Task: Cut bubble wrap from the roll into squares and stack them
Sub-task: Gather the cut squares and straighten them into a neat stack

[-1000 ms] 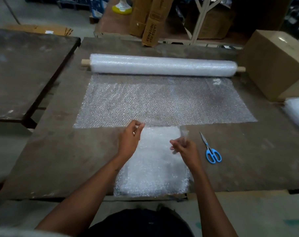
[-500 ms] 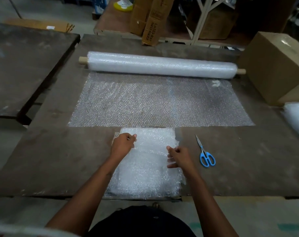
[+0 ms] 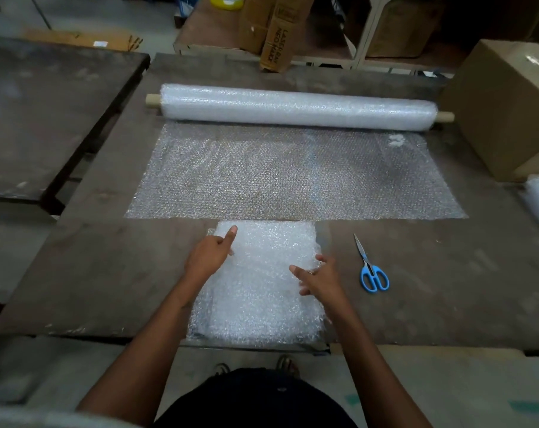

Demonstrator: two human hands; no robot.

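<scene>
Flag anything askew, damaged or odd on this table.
Little stands out. A small white crumpled patch mars the unrolled clear bubble wrap sheet near its far right corner. The stack of cut bubble wrap squares looks fairly even.

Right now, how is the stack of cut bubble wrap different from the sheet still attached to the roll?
The stack looks dense white; the sheet is see-through, showing the table beneath. The stack is small and squarish by the near edge; the sheet spreads wide below the roll. Both lie flat.
</scene>
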